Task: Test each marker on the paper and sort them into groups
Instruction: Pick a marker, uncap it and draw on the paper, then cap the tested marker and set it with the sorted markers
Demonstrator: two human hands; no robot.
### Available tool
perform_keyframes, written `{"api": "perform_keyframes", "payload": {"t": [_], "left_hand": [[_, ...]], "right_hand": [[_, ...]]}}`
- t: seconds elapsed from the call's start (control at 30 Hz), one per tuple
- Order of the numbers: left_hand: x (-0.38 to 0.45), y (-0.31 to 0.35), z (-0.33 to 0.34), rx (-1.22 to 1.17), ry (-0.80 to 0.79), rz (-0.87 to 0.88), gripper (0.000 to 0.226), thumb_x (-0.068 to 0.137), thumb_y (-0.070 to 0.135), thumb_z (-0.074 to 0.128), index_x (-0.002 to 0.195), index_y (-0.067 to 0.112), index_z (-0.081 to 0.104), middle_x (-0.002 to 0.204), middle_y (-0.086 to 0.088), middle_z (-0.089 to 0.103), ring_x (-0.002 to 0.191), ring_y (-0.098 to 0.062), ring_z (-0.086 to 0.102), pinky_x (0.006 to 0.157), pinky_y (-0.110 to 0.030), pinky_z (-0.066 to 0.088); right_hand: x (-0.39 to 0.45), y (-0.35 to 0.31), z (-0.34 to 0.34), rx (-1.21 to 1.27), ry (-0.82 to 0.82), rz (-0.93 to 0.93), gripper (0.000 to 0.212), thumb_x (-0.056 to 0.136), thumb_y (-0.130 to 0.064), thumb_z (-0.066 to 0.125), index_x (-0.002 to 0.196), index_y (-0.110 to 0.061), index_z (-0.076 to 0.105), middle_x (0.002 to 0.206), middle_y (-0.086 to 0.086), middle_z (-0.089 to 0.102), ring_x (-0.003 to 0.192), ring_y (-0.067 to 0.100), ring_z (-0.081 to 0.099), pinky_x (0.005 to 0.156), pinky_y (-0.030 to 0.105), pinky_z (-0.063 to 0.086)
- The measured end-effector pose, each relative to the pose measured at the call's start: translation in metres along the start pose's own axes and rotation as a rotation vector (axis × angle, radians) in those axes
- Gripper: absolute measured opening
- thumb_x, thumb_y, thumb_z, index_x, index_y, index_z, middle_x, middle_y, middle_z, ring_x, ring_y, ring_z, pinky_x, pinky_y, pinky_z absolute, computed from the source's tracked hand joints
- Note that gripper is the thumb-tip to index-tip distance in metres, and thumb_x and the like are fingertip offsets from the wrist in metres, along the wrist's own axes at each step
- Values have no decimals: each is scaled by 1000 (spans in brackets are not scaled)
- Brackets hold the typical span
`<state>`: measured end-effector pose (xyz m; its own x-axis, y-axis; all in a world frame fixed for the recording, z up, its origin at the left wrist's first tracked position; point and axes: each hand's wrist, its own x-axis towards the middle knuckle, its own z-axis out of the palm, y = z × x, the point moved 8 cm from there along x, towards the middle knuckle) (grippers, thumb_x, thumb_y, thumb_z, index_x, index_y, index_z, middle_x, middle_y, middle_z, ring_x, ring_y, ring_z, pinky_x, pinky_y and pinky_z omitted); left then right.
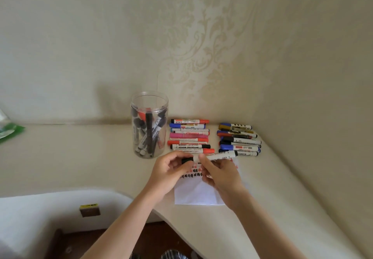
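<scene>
Both hands hold one white marker with black ends [217,156] level above the white paper [196,193]. My left hand [171,169] pinches its black cap at the left end. My right hand [220,173] grips the white barrel. The paper lies on the beige table and carries rows of red and black test marks, partly hidden by my hands. A clear plastic jar [149,125] with several markers stands behind at the left. Two sorted rows lie beyond the paper: a middle group [189,135], mostly red and pink, and a right group [239,139], mostly black and blue.
The beige table [80,157] meets a patterned wall behind and on the right. Green-and-white packaging [9,129] lies at the far left edge. Below the table's curved front edge sit a small yellow-topped block [89,209] and a dark wooden floor.
</scene>
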<state>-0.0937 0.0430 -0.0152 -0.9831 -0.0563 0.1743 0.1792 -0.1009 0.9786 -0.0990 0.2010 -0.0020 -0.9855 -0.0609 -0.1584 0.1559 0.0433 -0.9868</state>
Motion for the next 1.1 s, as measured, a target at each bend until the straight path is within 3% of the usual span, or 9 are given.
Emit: {"api": "perform_keyframes", "payload": {"t": [0.07, 0.2, 0.33, 0.47, 0.6, 0.73, 0.97, 1.1], "left_hand": [[-3, 9, -6, -8, -3, 19, 25, 82, 3, 74, 106, 10, 70, 105, 0, 74, 100, -17, 70, 78, -25, 57], [-13, 25, -17, 3, -16, 50, 33, 82, 4, 75, 112, 13, 64, 109, 1, 72, 101, -13, 69, 82, -25, 56], [-20, 46, -31, -120, 189, 177, 42, 85, -4, 69, 117, 18, 53, 90, 1, 72, 86, -16, 71, 78, -24, 55], [-29, 70, -24, -20, 227, 321, 35, 88, -3, 66, 113, 19, 54, 106, -2, 72, 96, -14, 69, 83, -20, 52], [-30, 78, -24, 70, 182, 325, 51, 84, 1, 73, 121, 28, 49, 105, -6, 71, 96, -17, 71, 84, -26, 55], [-25, 100, -41, 88, 262, 341, 50, 83, -4, 73, 119, 23, 52, 96, -5, 72, 87, -12, 71, 75, -18, 53], [21, 183, -88, 125, 385, 484, 44, 85, 2, 73, 113, 30, 53, 90, -1, 74, 87, -13, 72, 80, -26, 57], [48, 207, -102, 272, 480, 547, 44, 85, -1, 70, 113, 26, 50, 92, 2, 69, 86, -11, 69, 72, -14, 52]], "right_hand": [[-4, -7, -7, 33, -21, 11, 35, 79, -44, 75, 84, -10, 69, 70, 4, 63, 66, 15, 57, 70, 27, 53], [-11, -13, -17, 74, -18, -42, 24, 79, -34, 77, 92, -14, 72, 81, 6, 72, 76, 17, 66, 74, 29, 56], [-21, -17, 6, -121, -141, -152, 23, 78, -26, 78, 94, -11, 72, 85, 4, 74, 79, 17, 69, 71, 23, 56], [-27, -23, 28, -215, -151, -273, 15, 81, -17, 78, 92, -11, 71, 82, 1, 75, 75, 11, 71, 66, 18, 54], [-25, -31, 44, -301, -142, -367, 16, 83, -23, 76, 96, -16, 70, 84, -5, 76, 79, 6, 71, 71, 18, 55], [-21, -44, 57, -291, -128, -405, 16, 84, -31, 74, 98, -22, 71, 88, -10, 75, 83, 0, 70, 70, 12, 52], [7, -50, 48, -352, -45, -417, 8, 93, -32, 61, 96, -28, 67, 87, -13, 73, 79, -5, 67, 77, 20, 57], [25, -40, 40, -379, -31, -354, 6, 94, -27, 61, 92, -28, 66, 84, -9, 72, 76, -1, 68, 78, 23, 57]]}}
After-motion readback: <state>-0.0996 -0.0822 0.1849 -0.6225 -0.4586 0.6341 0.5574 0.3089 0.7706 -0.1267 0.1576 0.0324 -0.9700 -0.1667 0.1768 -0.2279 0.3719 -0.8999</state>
